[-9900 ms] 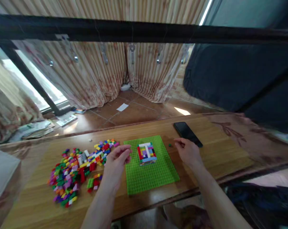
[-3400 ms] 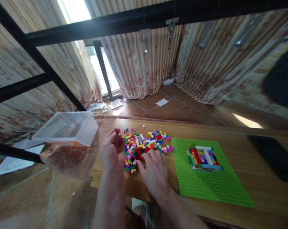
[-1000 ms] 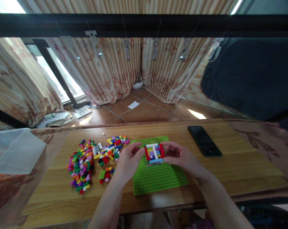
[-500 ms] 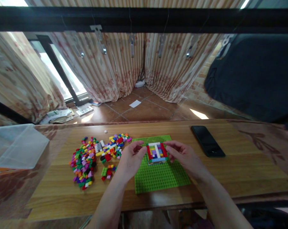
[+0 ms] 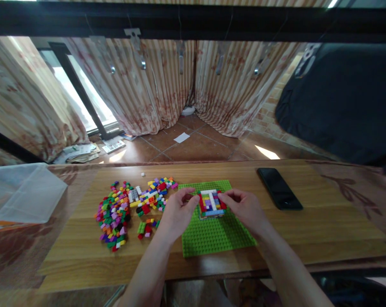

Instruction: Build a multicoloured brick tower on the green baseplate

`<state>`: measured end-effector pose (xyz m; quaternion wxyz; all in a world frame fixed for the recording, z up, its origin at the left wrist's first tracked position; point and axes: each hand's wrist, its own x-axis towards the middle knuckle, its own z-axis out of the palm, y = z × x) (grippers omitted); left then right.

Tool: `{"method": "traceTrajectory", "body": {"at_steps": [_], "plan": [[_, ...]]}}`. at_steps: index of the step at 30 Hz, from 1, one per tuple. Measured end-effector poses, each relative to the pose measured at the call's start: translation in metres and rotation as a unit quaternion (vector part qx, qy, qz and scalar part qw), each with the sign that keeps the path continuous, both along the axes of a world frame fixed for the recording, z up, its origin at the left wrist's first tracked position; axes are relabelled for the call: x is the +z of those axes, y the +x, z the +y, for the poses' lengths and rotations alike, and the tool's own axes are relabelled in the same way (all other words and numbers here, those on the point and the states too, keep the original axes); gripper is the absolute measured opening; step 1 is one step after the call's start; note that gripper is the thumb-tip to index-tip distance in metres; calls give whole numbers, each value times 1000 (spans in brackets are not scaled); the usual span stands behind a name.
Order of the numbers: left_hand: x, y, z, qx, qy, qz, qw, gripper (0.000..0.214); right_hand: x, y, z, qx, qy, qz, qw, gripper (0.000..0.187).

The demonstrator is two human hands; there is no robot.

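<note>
A small square model of building bricks [image 5: 212, 204] sits on a green studded baseplate [image 5: 212, 238]. White, red, light blue, yellow and purple bricks show on its top. My left hand [image 5: 180, 209] is curled at the model's left side, thumb tip against its edge and index finger behind. At the right side, the thumb and fingers of my right hand [image 5: 246, 209] are closed together on the upper right edge, by a red brick. Whether a loose brick lies between those fingers is hidden.
Loose coloured bricks [image 5: 114, 217] lie heaped on the wooden table [image 5: 84, 264] to the left, with a smaller cluster [image 5: 146, 228] nearer the baseplate. A black phone [image 5: 279, 189] rests at the right. At the far left stands a translucent plastic bin [image 5: 23, 192].
My right thumb and fingers have drawn closer together and moved in onto the model's right edge. My left hand stays at the left side. The whole view has shifted slightly.
</note>
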<state>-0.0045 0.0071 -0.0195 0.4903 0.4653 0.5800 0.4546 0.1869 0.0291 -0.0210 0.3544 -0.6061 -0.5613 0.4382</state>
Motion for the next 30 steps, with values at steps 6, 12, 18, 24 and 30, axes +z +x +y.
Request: {"method": "traceTrajectory", "body": {"at_steps": [6,12,18,24,30], "plan": [[-1,2,0,-16,8,31,999,33,3,-4,0,-32,-27,55,998,39],[-2,5,-3,-28,15,61,998,39,14,-6,-2,-68,-93,139,984,41],[3,7,-5,-28,14,72,997,35,11,-7,-3,-67,-103,146,982,43],[0,7,-4,-29,10,57,998,34,7,-7,-1,-69,-103,157,980,43],[0,7,-4,-39,8,68,997,33,7,-7,-3,-76,-112,169,976,42]]}}
